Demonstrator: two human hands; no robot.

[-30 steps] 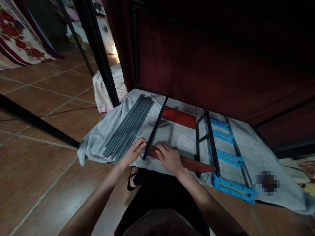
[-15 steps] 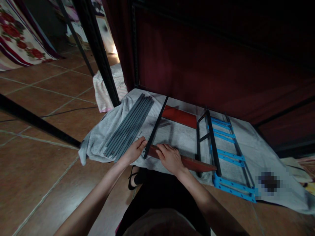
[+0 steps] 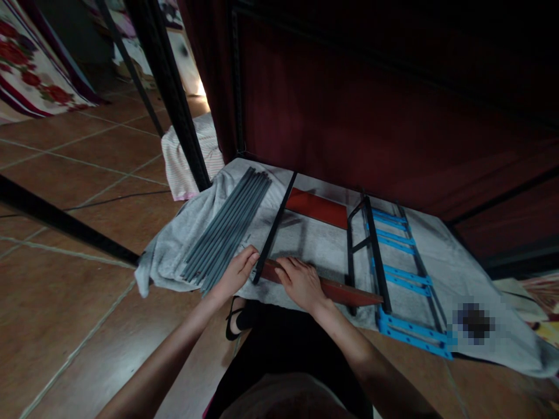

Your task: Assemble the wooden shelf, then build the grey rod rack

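Observation:
My right hand [image 3: 302, 282] is wrapped over the top edge of a red-brown board [image 3: 349, 293], which runs between two black metal bars near the cloth's front edge. At the board's left end, my left hand [image 3: 239, 269] is closed beside the lower end of a thin black bar [image 3: 275, 227]. Its fingertips are pressed together by the joint, and whatever they pinch is hidden. An orange-red board [image 3: 317, 208] spans the far part of the same frame. To the right stands a black side frame [image 3: 378, 256].
Grey tubes [image 3: 229, 227] lie in a row at the left of the grey cloth [image 3: 163, 262]. Blue slotted strips [image 3: 414, 333] join black bars on the right. A black post [image 3: 174, 87] rises at the left, and a dark red curtain [image 3: 349, 116] hangs behind.
The whole view has shifted very slightly. Both hands keep the same places at the board and the black bar.

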